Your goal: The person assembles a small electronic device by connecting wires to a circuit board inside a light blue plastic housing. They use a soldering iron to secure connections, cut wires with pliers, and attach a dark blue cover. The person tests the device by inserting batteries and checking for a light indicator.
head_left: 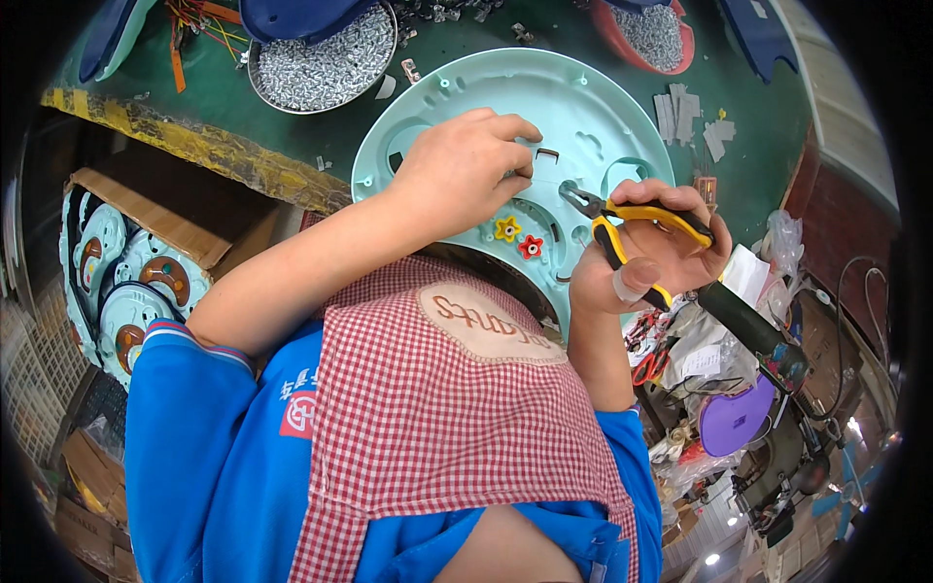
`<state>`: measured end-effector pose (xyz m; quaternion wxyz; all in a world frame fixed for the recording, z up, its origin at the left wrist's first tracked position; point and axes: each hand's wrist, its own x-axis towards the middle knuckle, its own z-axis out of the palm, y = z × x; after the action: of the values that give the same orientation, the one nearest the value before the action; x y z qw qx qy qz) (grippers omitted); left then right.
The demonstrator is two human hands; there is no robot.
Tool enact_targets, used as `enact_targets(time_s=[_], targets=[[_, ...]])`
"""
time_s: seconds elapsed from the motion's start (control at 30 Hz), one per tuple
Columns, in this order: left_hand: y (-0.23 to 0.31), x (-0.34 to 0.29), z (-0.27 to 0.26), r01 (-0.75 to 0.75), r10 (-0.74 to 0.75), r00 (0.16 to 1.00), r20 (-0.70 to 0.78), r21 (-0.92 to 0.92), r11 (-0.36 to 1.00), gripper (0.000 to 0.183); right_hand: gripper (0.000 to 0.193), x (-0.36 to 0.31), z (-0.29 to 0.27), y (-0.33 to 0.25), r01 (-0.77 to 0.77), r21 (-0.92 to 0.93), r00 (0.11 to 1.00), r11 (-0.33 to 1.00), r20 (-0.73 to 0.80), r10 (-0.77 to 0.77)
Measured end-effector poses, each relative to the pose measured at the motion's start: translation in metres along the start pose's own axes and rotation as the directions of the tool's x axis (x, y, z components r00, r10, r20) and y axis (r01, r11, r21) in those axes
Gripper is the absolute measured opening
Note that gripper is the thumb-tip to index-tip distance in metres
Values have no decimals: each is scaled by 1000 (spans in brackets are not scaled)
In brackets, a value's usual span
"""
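Observation:
A round pale turquoise plastic panel (515, 83) with moulded holes and posts lies before me at the bench edge. My left hand (466, 165) is over its left part, fingers curled together; whatever they hold, if anything, is hidden. My right hand (671, 243) grips pliers (607, 233) with yellow-and-black handles. The handles are spread, and the jaws point left, over the panel's right part. A strip of tape is wrapped round my right thumb. A yellow star-shaped piece (506, 229) and a red star-shaped piece (530, 247) sit in the panel near my body.
A metal bowl of small screws (326, 68) stands far left, and a red bowl of screws (651, 39) far right. Grey strips (677, 112) lie on the green bench (185, 107). At left is a carton (155, 209) of turquoise panels; at right, a purple plate (737, 420) amid clutter.

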<state>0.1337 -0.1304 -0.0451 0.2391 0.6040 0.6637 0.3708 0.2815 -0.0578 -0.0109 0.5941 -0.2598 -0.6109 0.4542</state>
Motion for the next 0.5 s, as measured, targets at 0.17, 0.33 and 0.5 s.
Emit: enact_targets(time_s=[0.17,0.33,0.5], targets=[[1,-1,-1,-6,6,1000,-4,-12,1000,6,76,-3,-1,7,196,-174,960,965,235,-152],[2,-1,0,-10,10,1000,-1,-1,1000,5,63,-14,1,14,402,-271,885,875,359,-296],[2,-3,4,-17,18,1000,-21,31,999,6,36,21,-14,14,-106,128,987,986,-108,120]])
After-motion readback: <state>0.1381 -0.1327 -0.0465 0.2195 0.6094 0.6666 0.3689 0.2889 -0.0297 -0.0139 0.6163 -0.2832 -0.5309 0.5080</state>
